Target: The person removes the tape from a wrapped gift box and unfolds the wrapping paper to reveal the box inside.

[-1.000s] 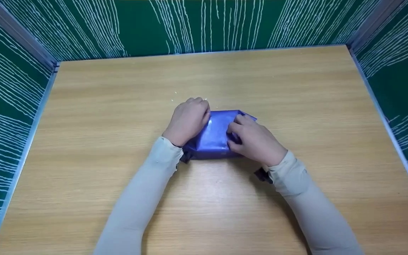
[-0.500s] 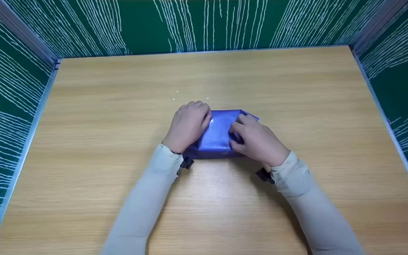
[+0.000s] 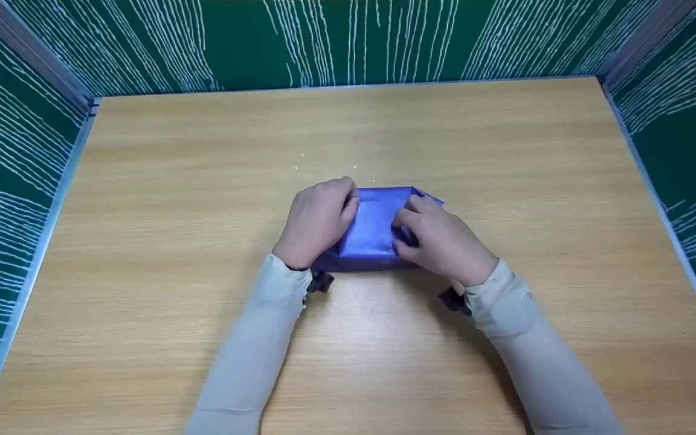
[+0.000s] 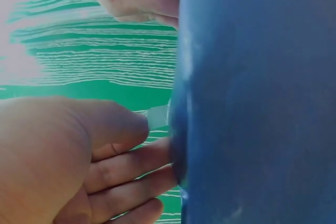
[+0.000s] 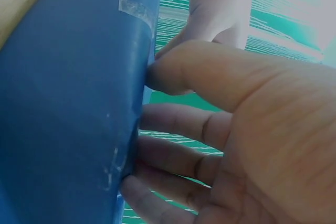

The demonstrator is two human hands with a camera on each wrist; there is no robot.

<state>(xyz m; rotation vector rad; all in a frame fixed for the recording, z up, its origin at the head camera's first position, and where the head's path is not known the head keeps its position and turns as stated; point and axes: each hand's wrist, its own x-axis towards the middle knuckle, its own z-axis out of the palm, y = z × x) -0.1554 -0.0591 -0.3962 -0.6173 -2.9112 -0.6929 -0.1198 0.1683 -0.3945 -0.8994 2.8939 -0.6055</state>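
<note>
A package wrapped in shiny blue-violet paper [image 3: 372, 226] lies on the table, its far right corner sticking out in a folded point. My left hand [image 3: 321, 220] is at its left end. In the left wrist view, thumb and forefinger pinch a short strip of clear tape [image 4: 158, 117] that reaches to the paper. My right hand [image 3: 444, 241] rests on the package's right part, thumb and fingertips spread against the paper. A tape piece [image 5: 135, 11] sticks to the wrapping in the right wrist view; whether it is the same strip, I cannot tell.
The wooden table [image 3: 203, 145] is bordered by green panels [image 3: 233, 48] with white streaks at the back and both sides. A few tiny white scraps [image 3: 302, 155] lie beyond the package. Dark wrist cameras [image 3: 322, 281] hang under both cuffs.
My left hand has drawn slightly toward me along the package's left end. My right hand and the package hold nearly the same place, with a small shift of the whole view.
</note>
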